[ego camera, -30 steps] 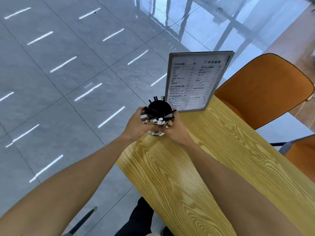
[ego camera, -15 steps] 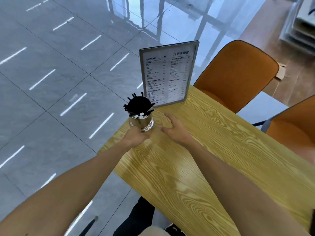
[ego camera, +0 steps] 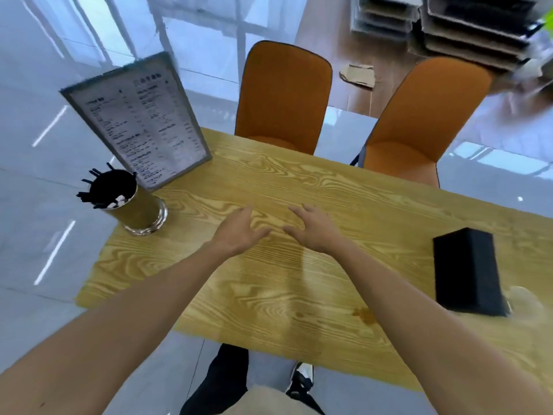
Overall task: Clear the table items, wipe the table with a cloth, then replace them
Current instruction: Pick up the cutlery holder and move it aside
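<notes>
A glass holder full of black sticks (ego camera: 131, 205) stands upright at the left end of the wooden table (ego camera: 299, 289). Just behind it leans a framed menu stand (ego camera: 140, 121). A black box (ego camera: 466, 271) lies at the right, with a clear glass object (ego camera: 523, 301) partly hidden behind it. My left hand (ego camera: 239, 232) and my right hand (ego camera: 314, 229) hover side by side over the table's middle, fingers spread, holding nothing. Both are well right of the holder. No cloth is in view.
Two orange chairs (ego camera: 284, 94) (ego camera: 419, 121) are tucked in along the far edge. A scrap of cardboard (ego camera: 357, 74) and stacked trays (ego camera: 466, 28) sit on the floor beyond. My legs and shoe (ego camera: 302, 378) show under the near edge.
Both hands have let go of the stick holder, which now stands on the table's left end, and drawn back toward the middle. The view has swung right, revealing the black box.
</notes>
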`<action>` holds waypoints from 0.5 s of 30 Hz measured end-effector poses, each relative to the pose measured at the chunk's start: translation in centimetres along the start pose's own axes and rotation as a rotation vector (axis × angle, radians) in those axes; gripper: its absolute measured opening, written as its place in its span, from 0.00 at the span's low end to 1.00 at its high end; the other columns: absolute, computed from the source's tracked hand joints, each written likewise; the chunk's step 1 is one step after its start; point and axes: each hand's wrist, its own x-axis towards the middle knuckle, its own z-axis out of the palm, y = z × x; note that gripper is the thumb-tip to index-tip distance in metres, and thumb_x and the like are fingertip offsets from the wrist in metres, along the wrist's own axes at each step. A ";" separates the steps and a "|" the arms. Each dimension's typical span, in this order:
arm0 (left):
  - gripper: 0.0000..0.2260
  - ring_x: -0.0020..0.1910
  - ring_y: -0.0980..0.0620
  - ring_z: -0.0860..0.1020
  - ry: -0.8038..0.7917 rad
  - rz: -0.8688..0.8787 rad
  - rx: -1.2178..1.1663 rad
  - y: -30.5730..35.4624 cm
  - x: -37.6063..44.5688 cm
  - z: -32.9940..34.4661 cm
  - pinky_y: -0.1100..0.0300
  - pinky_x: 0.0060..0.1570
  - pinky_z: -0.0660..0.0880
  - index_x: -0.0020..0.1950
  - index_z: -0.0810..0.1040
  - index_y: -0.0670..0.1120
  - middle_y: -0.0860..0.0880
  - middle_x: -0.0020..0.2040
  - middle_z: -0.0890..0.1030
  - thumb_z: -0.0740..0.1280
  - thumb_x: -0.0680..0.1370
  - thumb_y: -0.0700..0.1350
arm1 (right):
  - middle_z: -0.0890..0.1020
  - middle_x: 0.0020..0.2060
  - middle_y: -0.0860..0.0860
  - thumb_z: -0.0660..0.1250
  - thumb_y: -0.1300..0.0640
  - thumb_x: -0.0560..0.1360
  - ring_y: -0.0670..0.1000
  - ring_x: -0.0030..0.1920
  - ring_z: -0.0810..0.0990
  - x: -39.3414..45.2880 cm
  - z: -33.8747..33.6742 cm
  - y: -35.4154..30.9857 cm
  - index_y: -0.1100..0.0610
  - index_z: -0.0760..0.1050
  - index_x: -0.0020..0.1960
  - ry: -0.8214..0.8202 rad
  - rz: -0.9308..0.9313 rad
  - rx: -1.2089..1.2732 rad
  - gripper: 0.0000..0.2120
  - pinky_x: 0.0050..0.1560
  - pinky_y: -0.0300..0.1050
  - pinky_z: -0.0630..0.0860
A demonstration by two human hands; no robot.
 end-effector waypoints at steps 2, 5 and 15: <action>0.39 0.77 0.44 0.63 -0.007 0.052 0.111 3.1 -0.4 1.9 0.50 0.72 0.65 0.81 0.59 0.45 0.43 0.79 0.63 0.67 0.77 0.63 | 0.57 0.82 0.55 0.58 0.33 0.81 0.59 0.81 0.53 -2.4 -0.3 3.4 0.44 0.56 0.82 0.011 0.060 -0.025 0.34 0.78 0.65 0.53; 0.39 0.78 0.44 0.61 -0.040 0.127 0.187 7.1 -1.0 5.2 0.48 0.73 0.64 0.81 0.58 0.46 0.44 0.80 0.61 0.66 0.77 0.64 | 0.55 0.82 0.55 0.58 0.35 0.81 0.60 0.82 0.52 -6.4 -0.2 8.2 0.44 0.55 0.82 0.048 0.127 -0.037 0.33 0.79 0.64 0.51; 0.38 0.77 0.45 0.63 -0.196 0.389 0.301 17.7 -4.7 17.2 0.49 0.73 0.64 0.79 0.62 0.43 0.44 0.78 0.65 0.66 0.77 0.63 | 0.53 0.83 0.55 0.60 0.41 0.82 0.59 0.82 0.49 -19.4 2.0 20.9 0.46 0.54 0.83 0.159 0.340 0.104 0.32 0.80 0.61 0.50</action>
